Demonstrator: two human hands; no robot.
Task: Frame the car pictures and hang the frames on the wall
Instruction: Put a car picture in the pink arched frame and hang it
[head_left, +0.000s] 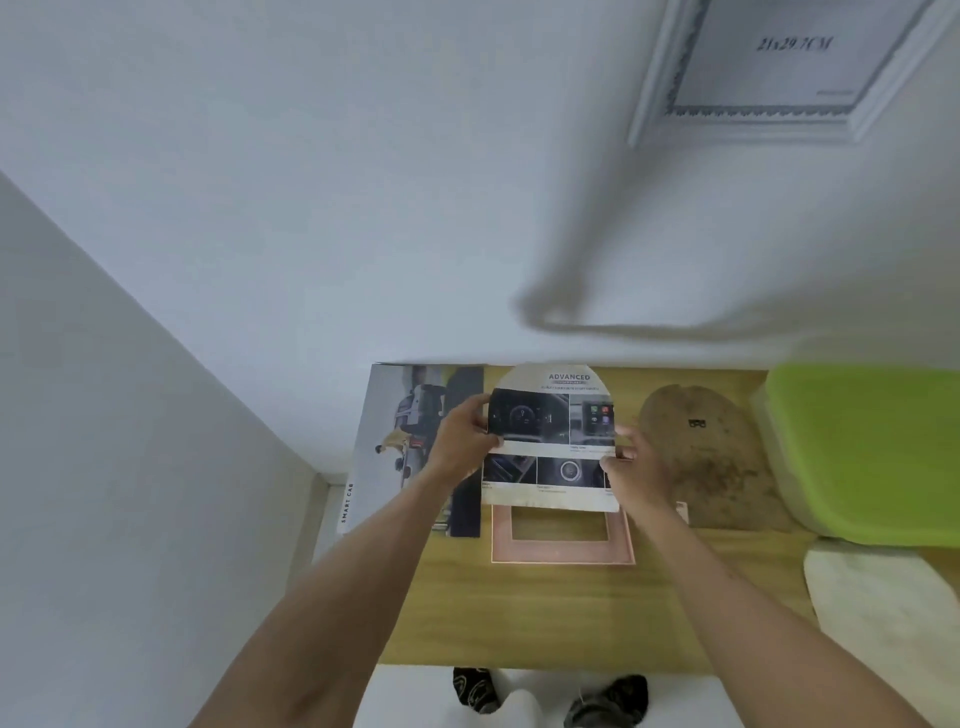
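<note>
Both hands hold the car picture (553, 441) by its side edges, left hand (460, 441) and right hand (636, 467) pinching it level just above the pink frame (563, 545) on the wooden table (519, 613), probably to line it up for fitting. A brown backing board (711, 457) lies right of the frame.

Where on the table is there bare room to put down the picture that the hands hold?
Bare wood lies along the near edge, in front of the pink frame. The far side is crowded: car brochure on the left, brown backing board and green lid on the right. Both hands hold the picture above the frame.
</note>
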